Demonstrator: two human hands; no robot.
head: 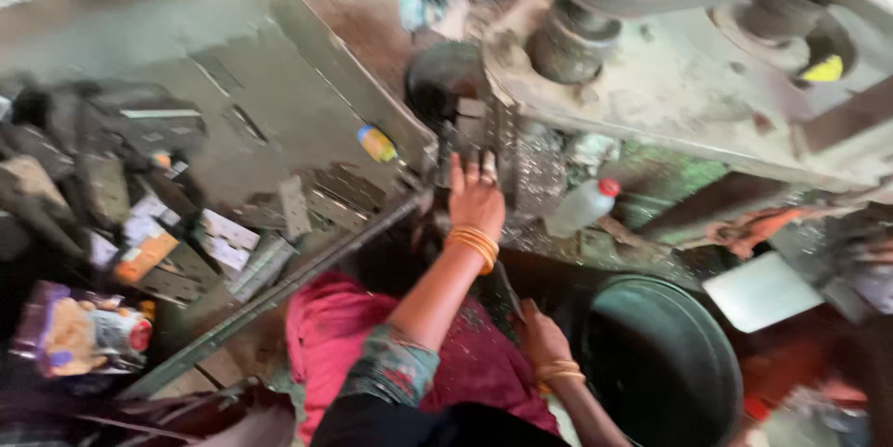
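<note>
Left hand point(476, 198) is stretched forward with the fingers spread flat against a dark metal block point(486, 135) on the grey machine point(670, 103); nothing is gripped by it. Gold bangles point(474, 244) are worn at that wrist. Right hand point(541, 335) is held lower, just beside one dark round drum point(662, 363), with a thin dark rod point(507, 291) seemingly at its fingers; whether it is clenched cannot be told through the blur. One white plastic bottle point(581, 207) with a red cap is seen lying to the right of the left hand. One yellow-and-blue cylinder point(376, 143) lies on the grey surface point(186, 28) to the left, and one pink cloth point(326, 335) is spread below.
</note>
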